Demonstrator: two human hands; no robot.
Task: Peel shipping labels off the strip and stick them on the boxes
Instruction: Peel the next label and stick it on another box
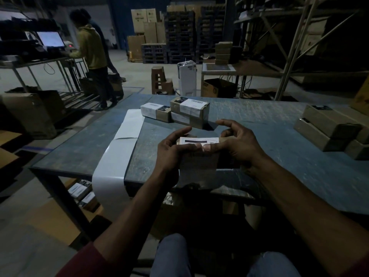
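Head view shows my left hand [171,148] and right hand [237,144] both curled round a small box [225,139] held just above the table [259,120], thumbs pinning a label [199,141] onto its top. I'd smooth outward from the middle so no crease forms. Backing strip [123,148] trails left; labelled boxes [189,108] wait beyond.

No text readable: label [199,141] under fingers [206,147] shows black bar only; print on far boxes [189,108] blurred.
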